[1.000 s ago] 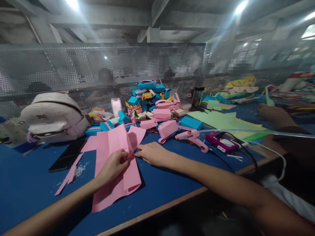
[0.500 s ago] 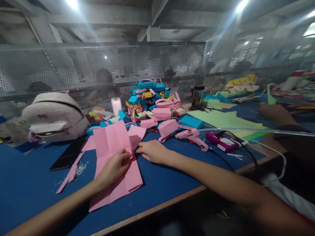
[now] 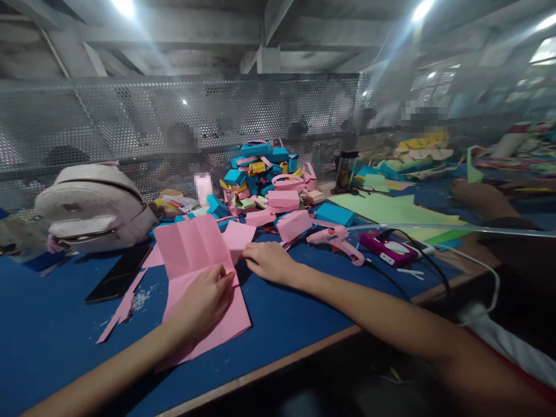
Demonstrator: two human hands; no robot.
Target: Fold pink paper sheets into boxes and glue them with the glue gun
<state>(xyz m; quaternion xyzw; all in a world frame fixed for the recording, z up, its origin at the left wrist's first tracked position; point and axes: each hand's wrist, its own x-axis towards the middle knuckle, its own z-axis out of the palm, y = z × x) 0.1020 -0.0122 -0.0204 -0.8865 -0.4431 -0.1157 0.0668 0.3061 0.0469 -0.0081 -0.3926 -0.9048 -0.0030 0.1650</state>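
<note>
A creased sheet of pink paper (image 3: 191,249) lies on the blue table, its far part tilted up along a fold. On its right side rests my left hand (image 3: 211,295), fingers bent and closed at the paper's edge. My right hand (image 3: 269,262) is just right of the sheet, with its fingers curled together and pointing left. Whatever its fingertips hold, if anything, is hidden. Behind the two hands lies a smaller piece of pink paper (image 3: 240,236), close to the right fingertips.
A pink glue gun (image 3: 336,240) and a purple device (image 3: 386,248) with cables lie to the right. Paper boxes (image 3: 282,200) are piled at the back. Leftward are a phone (image 3: 118,275), a pale backpack (image 3: 93,208) and pink scraps (image 3: 124,307). Another person's hand (image 3: 475,197) is far right.
The far part of the pink sheet has tilted up more along its fold, and the flap at its near right corner now lies flatter. My left hand has flattened slightly; my right hand has barely moved.
</note>
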